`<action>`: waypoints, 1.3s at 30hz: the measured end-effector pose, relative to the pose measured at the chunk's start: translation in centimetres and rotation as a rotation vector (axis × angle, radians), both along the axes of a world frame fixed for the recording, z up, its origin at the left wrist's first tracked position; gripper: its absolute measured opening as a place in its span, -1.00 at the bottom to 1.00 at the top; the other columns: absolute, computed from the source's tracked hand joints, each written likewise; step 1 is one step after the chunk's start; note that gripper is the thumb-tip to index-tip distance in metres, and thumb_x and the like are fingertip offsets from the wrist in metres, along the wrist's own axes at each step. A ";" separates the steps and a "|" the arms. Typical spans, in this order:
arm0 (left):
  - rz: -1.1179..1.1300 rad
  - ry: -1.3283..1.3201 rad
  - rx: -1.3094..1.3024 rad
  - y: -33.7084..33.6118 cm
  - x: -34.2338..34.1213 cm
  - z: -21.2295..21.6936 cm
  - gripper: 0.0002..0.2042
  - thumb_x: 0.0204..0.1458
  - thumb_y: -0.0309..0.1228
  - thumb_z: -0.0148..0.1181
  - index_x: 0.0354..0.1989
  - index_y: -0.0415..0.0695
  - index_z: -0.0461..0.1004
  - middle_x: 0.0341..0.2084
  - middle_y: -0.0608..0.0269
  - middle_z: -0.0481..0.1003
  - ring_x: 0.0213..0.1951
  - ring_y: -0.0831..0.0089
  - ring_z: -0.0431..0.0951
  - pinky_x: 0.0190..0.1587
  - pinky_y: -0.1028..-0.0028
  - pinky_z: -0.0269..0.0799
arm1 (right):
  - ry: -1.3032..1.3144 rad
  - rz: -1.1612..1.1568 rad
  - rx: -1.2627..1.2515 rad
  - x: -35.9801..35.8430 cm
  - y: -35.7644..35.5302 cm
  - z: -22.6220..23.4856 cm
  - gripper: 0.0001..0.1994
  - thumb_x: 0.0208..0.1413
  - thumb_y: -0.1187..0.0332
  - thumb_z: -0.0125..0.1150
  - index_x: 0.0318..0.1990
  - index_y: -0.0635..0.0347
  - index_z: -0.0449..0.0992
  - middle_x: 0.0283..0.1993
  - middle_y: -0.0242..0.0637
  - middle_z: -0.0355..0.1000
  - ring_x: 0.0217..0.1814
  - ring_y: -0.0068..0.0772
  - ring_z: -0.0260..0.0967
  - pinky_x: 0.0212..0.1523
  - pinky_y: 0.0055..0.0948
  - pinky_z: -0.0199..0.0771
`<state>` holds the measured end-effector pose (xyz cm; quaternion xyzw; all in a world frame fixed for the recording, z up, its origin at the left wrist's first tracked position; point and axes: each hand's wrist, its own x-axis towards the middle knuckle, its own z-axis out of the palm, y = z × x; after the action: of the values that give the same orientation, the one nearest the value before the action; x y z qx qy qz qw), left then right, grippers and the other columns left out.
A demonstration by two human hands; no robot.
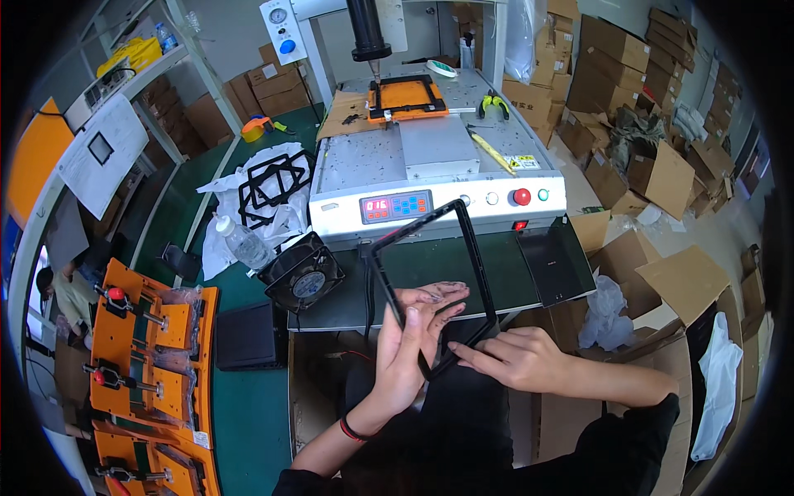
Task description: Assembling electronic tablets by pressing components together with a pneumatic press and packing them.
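Observation:
A thin black rectangular frame (477,266) is held up, tilted, in front of the machine's front panel. My left hand (405,351) is closed round its lower left side, with some fingers showing through the opening. Dark smudges mark those fingers. At the lower edge of the frame, my right hand (517,360) has its fingers curled and its index fingertip against the rim. Behind stands a white bench machine (331,213) with a black vertical head (365,31). Under this head, an orange fixture (405,114) carries another black frame (423,85).
Several black frames (269,186) lie on white wrapping at the left, near a clear bottle (241,240) and a black fan (306,273). Orange clamp fixtures (124,405) line the lower left. A black panel (552,264) lies at right; cardboard boxes (686,281) crowd the floor there.

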<state>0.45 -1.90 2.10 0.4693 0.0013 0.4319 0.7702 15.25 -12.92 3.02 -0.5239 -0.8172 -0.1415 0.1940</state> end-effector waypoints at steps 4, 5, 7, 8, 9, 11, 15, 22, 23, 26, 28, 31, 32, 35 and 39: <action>-0.114 0.033 -0.037 -0.6 1.1 0.3 -0.79 0.29 -0.35 -0.28 -0.07 -0.23 0.16 -0.01 -0.09 0.26 0.12 0.15 0.32 0.16 0.24 0.22 | 0.294 -0.074 -0.101 -0.3 -0.8 -0.8 -0.72 -0.05 0.32 0.30 -0.14 0.15 0.53 -0.54 -0.35 0.43 -0.60 -0.41 0.40 -0.58 -0.49 0.41; -0.151 0.053 0.016 -0.8 1.5 0.4 -0.79 0.29 -0.36 -0.27 -0.07 -0.25 0.17 0.00 -0.06 0.25 0.12 0.21 0.31 0.17 0.30 0.20 | 0.423 -0.105 -0.178 -0.3 -1.2 -1.0 -0.74 -0.06 0.38 0.31 -0.17 0.22 0.54 -0.48 -0.22 0.48 -0.52 -0.26 0.45 -0.52 -0.41 0.45; -0.115 0.197 0.257 -1.0 1.9 0.7 -0.78 0.28 -0.40 -0.27 -0.05 -0.29 0.18 0.00 -0.03 0.26 0.12 0.25 0.29 0.18 0.35 0.16 | 0.479 -0.146 -0.164 -0.1 -1.7 -1.5 -0.73 -0.07 0.38 0.31 -0.17 0.21 0.54 -0.50 -0.22 0.46 -0.53 -0.27 0.44 -0.52 -0.40 0.45; -0.104 0.236 0.356 -1.0 1.9 0.8 -0.75 0.26 -0.43 -0.24 0.01 -0.33 0.17 -0.01 -0.02 0.26 0.12 0.25 0.28 0.19 0.38 0.13 | 0.531 -0.199 -0.137 0.1 -1.9 -1.7 -0.73 -0.07 0.38 0.32 -0.16 0.20 0.53 -0.52 -0.22 0.45 -0.53 -0.28 0.44 -0.52 -0.39 0.45; -0.122 0.299 0.430 -0.9 1.8 0.9 -0.70 0.23 -0.41 -0.17 0.06 -0.33 0.13 0.03 -0.08 0.20 0.16 0.16 0.22 0.21 0.31 0.09 | 0.550 -0.244 -0.153 0.3 -2.2 -1.8 -0.74 -0.09 0.45 0.32 -0.19 0.25 0.54 -0.47 -0.18 0.47 -0.49 -0.25 0.46 -0.48 -0.40 0.46; -0.059 0.411 0.742 -0.4 1.3 0.9 -0.61 0.19 -0.36 -0.07 0.10 -0.32 0.09 0.10 -0.15 0.11 0.22 0.02 0.10 0.23 0.21 0.03 | 0.678 -0.315 -0.128 0.6 -2.7 -1.9 -0.74 -0.10 0.50 0.32 -0.18 0.27 0.54 -0.42 -0.12 0.49 -0.44 -0.23 0.48 -0.43 -0.44 0.47; 0.119 0.601 1.144 1.4 0.4 -0.6 -0.26 0.04 -0.07 0.12 0.21 -0.34 -0.05 0.18 -0.23 0.02 0.24 -0.15 -0.01 0.25 0.04 -0.08 | 0.849 -0.456 0.015 0.8 -3.0 -2.6 -0.78 -0.08 0.57 0.28 -0.20 0.33 0.55 -0.35 -0.13 0.52 -0.42 -0.34 0.47 -0.37 -0.52 0.44; 0.605 0.914 1.186 7.2 2.6 -7.4 -0.42 0.09 -0.18 0.06 0.16 -0.32 0.09 0.06 -0.15 0.20 0.13 -0.06 0.15 0.18 0.12 0.06 | 1.147 -0.678 0.424 -0.2 -0.9 -4.8 -0.79 0.14 0.60 0.01 -0.11 0.45 0.49 -0.31 -0.19 0.49 -0.24 -0.53 0.42 -0.19 -0.61 0.37; 0.588 1.058 1.204 7.3 2.8 -8.2 -0.43 0.09 -0.17 0.05 0.14 -0.33 0.09 0.04 -0.14 0.22 0.13 -0.04 0.17 0.18 0.14 0.07 | 1.193 -0.623 0.464 -0.4 -0.5 -5.2 -0.79 0.15 0.60 -0.01 -0.09 0.46 0.48 -0.30 -0.17 0.49 -0.23 -0.50 0.43 -0.17 -0.59 0.39; 0.599 0.909 1.254 6.9 2.8 -9.7 -0.45 0.11 -0.15 0.01 0.12 -0.35 0.13 0.00 -0.13 0.24 0.10 -0.02 0.18 0.17 0.15 0.08 | 1.287 -0.567 0.425 -1.1 0.3 -5.8 -0.77 0.17 0.60 -0.04 -0.06 0.50 0.44 -0.26 -0.13 0.48 -0.18 -0.43 0.45 -0.12 -0.54 0.42; 0.620 0.916 1.336 6.5 2.7 -10.1 -0.45 0.12 -0.14 -0.02 0.12 -0.35 0.14 0.00 -0.11 0.24 0.09 0.00 0.19 0.18 0.16 0.08 | 1.194 -0.570 0.314 -1.0 0.2 -5.8 -0.77 0.16 0.62 -0.04 -0.07 0.49 0.45 -0.25 -0.13 0.47 -0.20 -0.46 0.44 -0.14 -0.56 0.41; 0.659 0.902 1.332 6.4 2.7 -10.1 -0.45 0.13 -0.13 -0.03 0.12 -0.35 0.15 0.00 -0.12 0.24 0.09 0.01 0.19 0.18 0.16 0.08 | 1.063 -0.633 0.269 -0.4 -0.7 -5.9 -0.77 0.14 0.62 -0.02 -0.08 0.43 0.48 -0.27 -0.20 0.46 -0.27 -0.56 0.36 -0.21 -0.61 0.34; 0.631 0.927 1.324 6.4 2.7 -10.0 -0.45 0.13 -0.13 -0.03 0.12 -0.35 0.15 0.00 -0.12 0.24 0.09 0.01 0.19 0.18 0.16 0.08 | 0.997 -0.688 0.254 -0.3 -1.3 -5.9 -0.78 0.15 0.61 -0.02 -0.08 0.43 0.48 -0.31 -0.25 0.44 -0.30 -0.59 0.32 -0.25 -0.63 0.31; 0.586 0.882 1.170 6.5 2.8 -9.3 -0.51 0.13 -0.19 -0.01 0.08 -0.35 0.17 -0.01 -0.13 0.25 0.09 -0.02 0.19 0.16 0.17 0.10 | 1.059 -0.737 0.209 0.1 -2.4 -6.4 -0.76 0.24 0.50 -0.04 -0.05 0.48 0.44 -0.22 -0.22 0.42 -0.20 -0.52 0.40 -0.11 -0.58 0.41; 0.606 0.533 0.720 7.6 2.7 -6.3 -0.76 0.09 -0.50 -0.03 -0.08 -0.32 0.26 -0.15 -0.09 0.34 -0.06 0.03 0.36 0.05 0.27 0.24 | 1.081 -0.773 0.284 0.1 -3.0 -7.2 -0.77 0.22 0.52 -0.03 -0.05 0.46 0.46 -0.28 -0.26 0.42 -0.25 -0.56 0.39 -0.16 -0.59 0.43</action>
<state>3.14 5.75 -4.20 0.7756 0.1840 0.4737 0.3743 15.40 -15.95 -4.16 -0.7450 -0.3326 -0.0249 0.5778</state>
